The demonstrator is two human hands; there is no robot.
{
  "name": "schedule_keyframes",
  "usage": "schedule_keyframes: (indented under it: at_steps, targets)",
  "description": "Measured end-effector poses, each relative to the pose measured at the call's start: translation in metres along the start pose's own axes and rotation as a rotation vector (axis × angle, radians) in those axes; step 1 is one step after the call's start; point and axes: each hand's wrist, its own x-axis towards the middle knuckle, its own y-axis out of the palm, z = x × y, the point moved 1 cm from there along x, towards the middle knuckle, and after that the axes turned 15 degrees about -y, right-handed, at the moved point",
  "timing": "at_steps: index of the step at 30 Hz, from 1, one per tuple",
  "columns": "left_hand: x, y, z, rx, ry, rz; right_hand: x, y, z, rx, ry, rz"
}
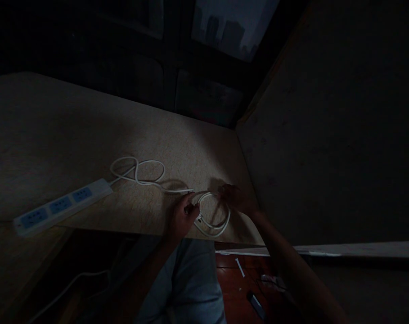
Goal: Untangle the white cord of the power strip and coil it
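Observation:
A white power cord (213, 231) is looped into a coil above the front part of the table. My left hand (184, 215) is closed on the coil's left side, where a plug (199, 218) seems to sit by the fingers. On the coil's upper right is my right hand (233, 195), its fingers bent at the cord; the dim light hides exactly how they grip. From the coil the cord runs left in loose loops to a white power strip (105, 185) with blue socket panels, which lies slanted on the table.
The pale table (89, 121) meets a dark wall (325, 135) on the right and a window (236, 29) at the back. Below the table edge are my legs (197, 279) and a reddish floor with a dark phone-like object (256, 305). Another white cable (72, 280) hangs lower left.

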Motion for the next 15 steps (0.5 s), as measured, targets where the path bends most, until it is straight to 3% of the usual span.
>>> schedule_keyframes:
  at_steps: [4, 8, 11, 15]
  targets:
    - [0.001, -0.002, 0.001, 0.157, 0.108, -0.044, -0.026, 0.007, 0.009, -0.064, 0.153, 0.037]
    - [-0.006, -0.003, -0.003, 0.292, 0.334, -0.097, -0.038, 0.012, 0.016, -0.019, 0.277, 0.001]
    - [-0.015, -0.003, -0.006, 0.362, 0.498, -0.144, -0.040, 0.015, 0.018, 0.356, 0.368, -0.169]
    - [-0.018, -0.002, -0.003, 0.393, 0.521, -0.140, -0.039, 0.026, 0.027, 0.877, 0.468, -0.448]
